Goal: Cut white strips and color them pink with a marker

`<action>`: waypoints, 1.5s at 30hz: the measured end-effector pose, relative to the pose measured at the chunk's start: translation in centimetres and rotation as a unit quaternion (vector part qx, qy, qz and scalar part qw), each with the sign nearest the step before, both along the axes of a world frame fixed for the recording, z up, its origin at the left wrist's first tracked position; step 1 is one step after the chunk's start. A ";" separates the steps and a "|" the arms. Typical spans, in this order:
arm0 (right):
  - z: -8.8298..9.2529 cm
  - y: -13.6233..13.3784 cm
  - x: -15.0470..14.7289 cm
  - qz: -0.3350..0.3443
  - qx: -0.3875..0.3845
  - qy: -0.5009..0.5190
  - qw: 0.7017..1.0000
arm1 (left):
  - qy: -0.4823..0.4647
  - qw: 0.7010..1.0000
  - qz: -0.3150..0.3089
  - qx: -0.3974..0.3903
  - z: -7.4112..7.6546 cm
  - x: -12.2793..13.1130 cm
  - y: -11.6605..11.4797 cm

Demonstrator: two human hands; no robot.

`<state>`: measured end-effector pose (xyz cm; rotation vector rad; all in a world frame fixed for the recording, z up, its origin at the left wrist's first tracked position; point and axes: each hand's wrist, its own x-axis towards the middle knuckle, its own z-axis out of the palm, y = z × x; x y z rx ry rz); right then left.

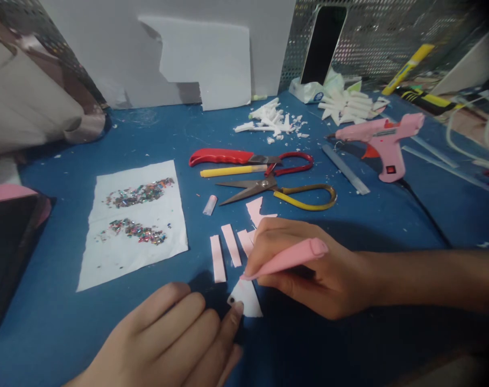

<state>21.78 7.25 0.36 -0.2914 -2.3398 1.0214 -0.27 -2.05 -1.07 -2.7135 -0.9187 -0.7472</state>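
My right hand (309, 269) is closed around a pink marker (292, 258), its lower end at the top of a small white paper piece (248, 301). Faint pink marks show on that piece near the marker's end, and a dark dot lies at its left corner. With its fingers curled, my left hand (163, 338) presses one fingertip on the piece's lower left part, holding it against the blue table. Just beyond lie two pink paper strips (218, 259) and pink paper scraps (257, 210), partly hidden by my right hand.
A paper sheet (133, 258) with sequins lies left. Beyond my hands are scissors (264, 186), a red-handled cutter (224, 157) and a short glue stick piece (210, 205). A pink glue gun (385, 140) with a cord stands right. White scraps (272, 118) and a phone (324, 45) are behind.
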 end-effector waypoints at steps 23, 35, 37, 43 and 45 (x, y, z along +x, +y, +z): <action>-0.6 0.0 1.1 0.031 0.216 -0.070 0.973 | 0.010 1.000 0.009 0.000 -0.2 0.2 0.1; -0.7 -0.6 0.6 0.014 0.307 -0.022 0.952 | 0.008 1.000 0.024 0.006 -0.7 0.0 0.1; -0.7 -0.5 0.7 0.006 0.305 -0.030 0.952 | 0.009 1.000 0.022 0.008 -0.8 -0.1 0.0; -1.0 -0.4 0.9 0.044 0.287 -0.028 0.957 | 0.020 1.000 0.018 0.006 -0.9 -0.1 -0.1; -1.0 -0.4 1.0 0.028 0.296 -0.050 0.954 | 0.017 1.000 0.013 0.001 -0.9 -0.1 0.0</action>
